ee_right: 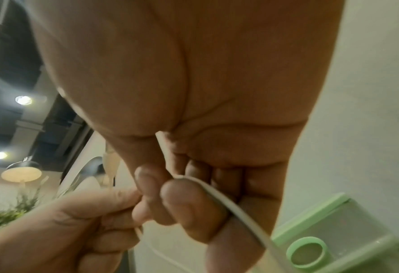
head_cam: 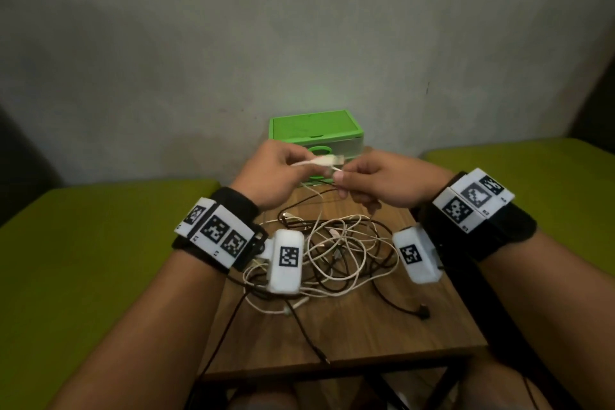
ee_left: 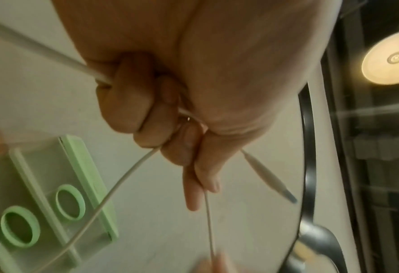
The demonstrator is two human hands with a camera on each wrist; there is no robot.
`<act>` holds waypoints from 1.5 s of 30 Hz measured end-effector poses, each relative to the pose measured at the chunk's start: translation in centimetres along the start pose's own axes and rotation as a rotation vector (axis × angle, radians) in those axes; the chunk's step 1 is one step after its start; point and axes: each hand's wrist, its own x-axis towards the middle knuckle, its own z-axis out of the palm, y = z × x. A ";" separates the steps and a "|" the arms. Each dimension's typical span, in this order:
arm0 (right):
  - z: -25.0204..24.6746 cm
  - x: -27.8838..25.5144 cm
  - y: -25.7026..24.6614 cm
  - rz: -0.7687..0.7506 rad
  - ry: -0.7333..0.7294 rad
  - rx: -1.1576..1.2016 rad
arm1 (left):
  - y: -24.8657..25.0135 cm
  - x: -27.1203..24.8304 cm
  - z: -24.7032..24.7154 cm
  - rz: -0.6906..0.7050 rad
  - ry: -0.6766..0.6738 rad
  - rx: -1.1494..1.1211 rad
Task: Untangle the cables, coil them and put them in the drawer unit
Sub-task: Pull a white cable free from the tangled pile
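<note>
A tangle of white and black cables lies on the small wooden table. My left hand grips a white cable near its plug, held up in front of the green drawer unit. In the left wrist view the curled fingers close round the white cable, and its plug sticks out past the thumb. My right hand pinches the same cable between thumb and fingers, close beside the left hand. Both drawers look closed.
Green cushioned benches flank the table on the left and right. A grey wall stands right behind the drawer unit. One black cable trails toward the table's near edge, another ends at the right.
</note>
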 end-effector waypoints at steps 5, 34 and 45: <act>-0.6 -1.9 2.3 0.127 0.077 0.062 | -1.6 -0.3 -3.4 -0.166 0.236 -0.130; 4.9 2.1 -7.9 -0.194 0.491 0.003 | 1.5 -2.1 -0.4 -0.128 0.332 -0.475; 8.5 1.0 -6.6 0.076 -0.128 -0.167 | 3.3 -1.3 -5.1 -0.028 0.541 -0.779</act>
